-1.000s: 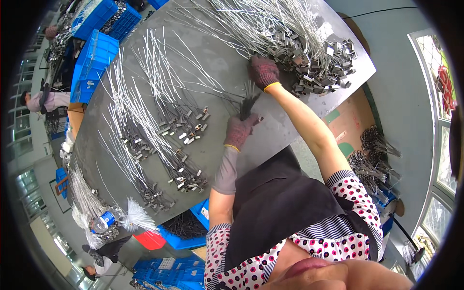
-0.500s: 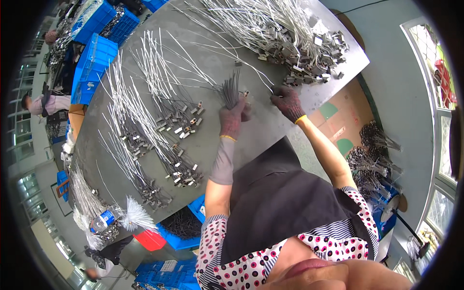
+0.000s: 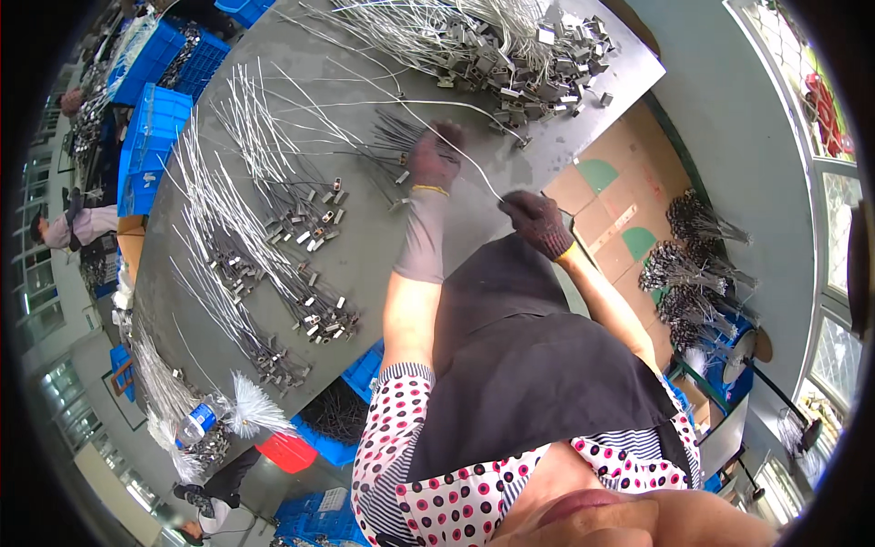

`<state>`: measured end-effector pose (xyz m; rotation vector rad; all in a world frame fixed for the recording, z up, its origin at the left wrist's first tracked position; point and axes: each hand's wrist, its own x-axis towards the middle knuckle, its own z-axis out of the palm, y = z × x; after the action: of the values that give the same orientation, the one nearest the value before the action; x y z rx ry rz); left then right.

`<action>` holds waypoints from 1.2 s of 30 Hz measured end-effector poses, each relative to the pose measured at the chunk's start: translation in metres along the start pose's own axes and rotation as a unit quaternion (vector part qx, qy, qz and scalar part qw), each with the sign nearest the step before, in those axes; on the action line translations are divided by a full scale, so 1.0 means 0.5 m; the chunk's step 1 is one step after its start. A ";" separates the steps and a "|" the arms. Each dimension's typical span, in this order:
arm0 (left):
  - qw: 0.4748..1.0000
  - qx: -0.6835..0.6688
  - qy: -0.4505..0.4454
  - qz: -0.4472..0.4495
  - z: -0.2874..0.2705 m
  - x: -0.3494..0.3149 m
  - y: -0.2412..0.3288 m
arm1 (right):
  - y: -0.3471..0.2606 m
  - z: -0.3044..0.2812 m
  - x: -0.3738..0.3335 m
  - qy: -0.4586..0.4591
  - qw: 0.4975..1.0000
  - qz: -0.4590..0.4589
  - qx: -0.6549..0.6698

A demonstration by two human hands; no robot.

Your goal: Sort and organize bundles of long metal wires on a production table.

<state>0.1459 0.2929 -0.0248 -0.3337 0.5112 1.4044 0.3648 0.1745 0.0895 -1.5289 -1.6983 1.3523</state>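
My left hand (image 3: pixel 436 162), in a dark red knitted glove, is closed around a bundle of thin dark tubes (image 3: pixel 394 133) that fans out leftward over the grey table. My right hand (image 3: pixel 540 224), gloved too, pinches a white wire (image 3: pixel 474 162) near the table's front edge. That wire runs taut past my left hand toward the back; its end inside my right fingers is hidden. Just beyond my left hand lies a small metal connector (image 3: pixel 521 142) on another white wire. Sorted wires with dark sleeves and metal connectors (image 3: pixel 314 219) lie in groups to the left.
A large heap of wires with metal connectors (image 3: pixel 547 68) covers the table's far right. Blue crates (image 3: pixel 155 146) stand beyond the left edge. A water bottle (image 3: pixel 196 421) rests among wire bundles at lower left. Dark wire bundles (image 3: pixel 697 273) stand at right by cardboard (image 3: pixel 615 196).
My right hand has drawn back toward me with the white wire stretched from it. My left hand has moved farther over the table, and its dark bundle has swung from pointing away to pointing left.
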 end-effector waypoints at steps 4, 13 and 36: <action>0.998 0.021 0.025 0.053 0.025 0.023 0.059 | 0.112 -0.046 -0.113 -0.019 0.999 0.041 -0.024; 0.982 0.127 0.016 0.137 0.073 -0.006 0.070 | 0.250 -0.123 -0.403 0.058 0.968 0.244 0.017; 0.889 0.454 -0.009 0.066 0.053 -0.244 -0.108 | 0.119 -0.015 -0.004 0.074 0.997 -0.016 -0.012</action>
<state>0.1923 0.1952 0.0575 0.4823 1.1219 1.1479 0.3990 0.1684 0.0406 -1.5686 -1.6459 1.1747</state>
